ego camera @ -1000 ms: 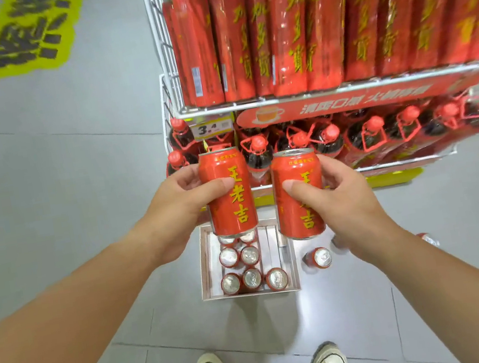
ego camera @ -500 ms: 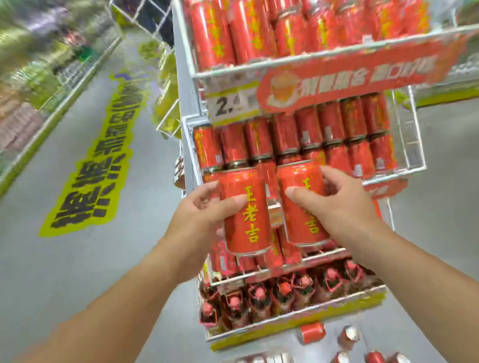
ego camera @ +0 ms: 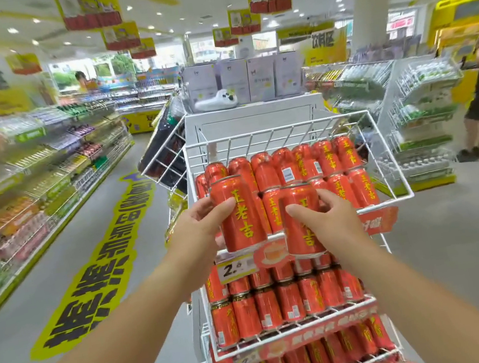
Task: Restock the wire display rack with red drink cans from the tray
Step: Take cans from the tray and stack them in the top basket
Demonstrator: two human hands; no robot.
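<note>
Glossy metal cans (ego camera: 238, 213); white-coated wire rack (ego camera: 385, 158).

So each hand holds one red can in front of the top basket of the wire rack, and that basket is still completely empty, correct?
Not quite. The left hand and right hand each hold a red can, but the head view shows the top basket already has rows of red cans in it.

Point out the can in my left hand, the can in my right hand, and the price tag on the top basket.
Left-hand can (ego camera: 238, 213), head view, middle of its label.
Right-hand can (ego camera: 301, 221), head view, front of its body.
Price tag (ego camera: 235, 269), head view, on the printed number.
</note>
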